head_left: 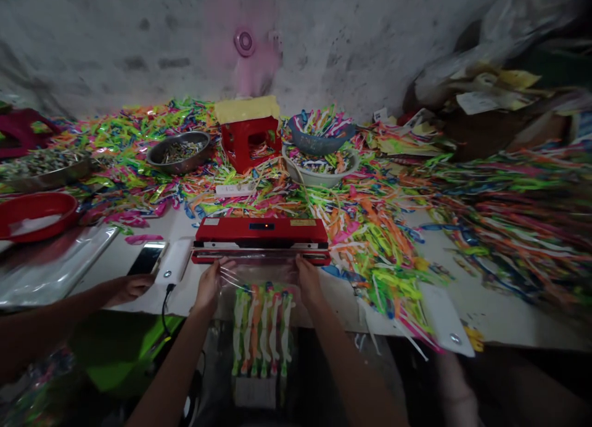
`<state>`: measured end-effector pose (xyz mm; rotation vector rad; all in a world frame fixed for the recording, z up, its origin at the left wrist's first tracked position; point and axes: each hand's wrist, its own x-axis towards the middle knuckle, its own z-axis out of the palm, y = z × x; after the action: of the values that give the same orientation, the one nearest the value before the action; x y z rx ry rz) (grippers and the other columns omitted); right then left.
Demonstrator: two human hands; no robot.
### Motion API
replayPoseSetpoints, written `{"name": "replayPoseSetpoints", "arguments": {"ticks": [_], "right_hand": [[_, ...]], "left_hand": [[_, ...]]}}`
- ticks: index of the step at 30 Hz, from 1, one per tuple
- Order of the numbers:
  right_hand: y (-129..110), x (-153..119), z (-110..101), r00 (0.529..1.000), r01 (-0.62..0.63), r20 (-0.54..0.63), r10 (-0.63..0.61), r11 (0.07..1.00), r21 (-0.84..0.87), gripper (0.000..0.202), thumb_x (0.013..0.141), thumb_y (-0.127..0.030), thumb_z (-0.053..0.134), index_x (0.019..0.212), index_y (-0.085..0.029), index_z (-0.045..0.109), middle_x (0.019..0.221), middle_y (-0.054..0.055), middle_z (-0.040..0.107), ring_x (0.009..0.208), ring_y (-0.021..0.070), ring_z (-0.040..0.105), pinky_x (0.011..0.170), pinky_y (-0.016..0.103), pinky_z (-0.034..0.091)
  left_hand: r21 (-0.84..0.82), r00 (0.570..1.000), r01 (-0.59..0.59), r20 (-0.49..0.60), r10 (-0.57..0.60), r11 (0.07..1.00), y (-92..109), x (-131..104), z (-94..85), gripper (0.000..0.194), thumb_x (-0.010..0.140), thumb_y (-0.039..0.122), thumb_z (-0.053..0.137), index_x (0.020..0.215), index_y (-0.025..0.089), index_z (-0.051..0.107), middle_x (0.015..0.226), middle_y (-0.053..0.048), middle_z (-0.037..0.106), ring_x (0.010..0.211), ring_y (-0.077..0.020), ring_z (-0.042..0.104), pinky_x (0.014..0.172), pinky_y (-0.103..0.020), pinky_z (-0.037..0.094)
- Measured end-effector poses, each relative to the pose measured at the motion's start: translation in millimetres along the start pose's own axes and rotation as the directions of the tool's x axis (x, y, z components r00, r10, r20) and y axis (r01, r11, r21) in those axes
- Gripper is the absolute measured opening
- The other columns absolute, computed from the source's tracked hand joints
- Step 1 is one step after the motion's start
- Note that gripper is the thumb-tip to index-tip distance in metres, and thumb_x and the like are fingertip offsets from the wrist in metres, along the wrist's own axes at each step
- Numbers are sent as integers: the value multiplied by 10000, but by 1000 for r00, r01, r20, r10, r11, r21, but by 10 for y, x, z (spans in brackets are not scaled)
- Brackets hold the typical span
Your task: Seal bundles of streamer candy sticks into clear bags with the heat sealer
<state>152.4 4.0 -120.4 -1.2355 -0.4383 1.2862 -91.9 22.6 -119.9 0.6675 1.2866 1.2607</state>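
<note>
A clear plastic bag [259,273] is stretched between my two hands, its top edge at the slot of a red heat sealer [263,231]. My left hand [210,284] pinches the bag's left corner. The right corner is pinched by my right hand [309,280]. Below the table edge hangs the bag's lower part, holding a row of colourful long strip-like pieces [263,331] in green, orange, white and pink. A pale label [255,392] shows at its bottom. On the sealer, a small orange light is lit.
At left, another person's hand [134,286] touches a phone [148,258] beside a white power bank [174,261]. Colourful strips [370,236] cover much of the table. Behind the sealer stand a power strip [235,190], a red stool [250,143], a metal bowl [179,152] and a blue bowl [319,137].
</note>
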Motion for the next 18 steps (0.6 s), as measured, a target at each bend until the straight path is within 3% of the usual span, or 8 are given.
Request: {"name": "replayPoseSetpoints", "arguments": {"ticks": [3,6,8,12,15,18], "right_hand": [[44,35,-52,997,4,-78,-3,1000,13,297,726,-506,641,643,-221,624,535,9,625,442,161,578,437,281,466],[87,69,-115,983,67,-171,-66,998,1,293,724,-505,619,650,-223,595,507,-9,601,411,157,552,423,285,454],[103,92,-110,978,89,-186,-95,995,-42,274,731,-495,610,643,-237,583,488,-12,597,393,160,543,413,288,443],[111,140,-3,982,84,-153,-112,980,-180,258,752,-475,571,621,-253,576,463,1,592,379,185,551,399,303,424],[119,169,56,979,106,-152,-137,976,-191,295,771,-509,510,616,-261,549,499,25,622,414,202,583,407,307,420],[116,167,33,953,188,-163,-254,922,-337,378,795,-568,443,609,-254,540,517,52,643,443,213,596,437,317,435]], "left_hand": [[349,992,-100,-40,121,932,-9,44,33,348,747,487,609,626,164,659,575,-46,653,591,-187,591,560,-258,421],[499,968,-232,29,251,835,44,73,119,424,712,563,609,575,164,644,541,-28,610,561,-169,543,540,-251,384],[473,973,-213,24,229,855,92,71,154,477,688,628,603,606,160,645,513,-9,570,497,-146,491,496,-247,352],[238,999,-36,17,32,971,161,-37,83,506,624,654,675,681,151,641,567,-2,589,486,-119,482,498,-234,369],[176,994,81,54,-92,981,176,-144,3,456,602,560,753,773,144,676,668,-14,648,530,-106,518,535,-222,396],[144,995,102,-19,-100,984,167,-145,13,405,492,403,835,747,131,678,649,-3,654,489,-78,493,476,-193,340]]}}
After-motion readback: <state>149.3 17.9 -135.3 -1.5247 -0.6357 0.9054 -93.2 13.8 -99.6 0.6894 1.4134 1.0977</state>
